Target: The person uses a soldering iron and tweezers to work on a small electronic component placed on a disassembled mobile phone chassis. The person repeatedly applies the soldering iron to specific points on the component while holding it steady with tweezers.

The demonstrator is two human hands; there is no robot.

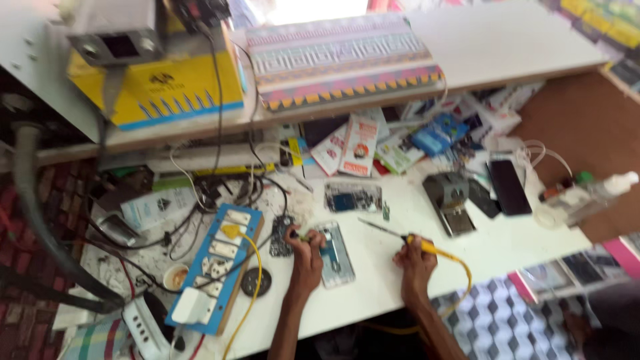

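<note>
My left hand [305, 252] is closed on a small yellow-tipped tool [298, 236] and rests against an opened phone [335, 254] lying flat on the white table [373, 293]. A small dark circuit board [281, 235] lies just left of that hand. My right hand [415, 259] grips a soldering iron [407, 238] with a yellow handle; its thin metal tip points up and left, away from the phone. A yellow cord [461, 273] runs from the handle around my right wrist.
A blue power strip [217, 268] with plugs and tangled cables lies to the left. Another opened phone [353, 197], a dark metal holder [451, 200], a black phone [509, 187], a bottle [593, 190] and packets [357, 143] crowd the back. A yellow machine [157, 83] sits on the shelf.
</note>
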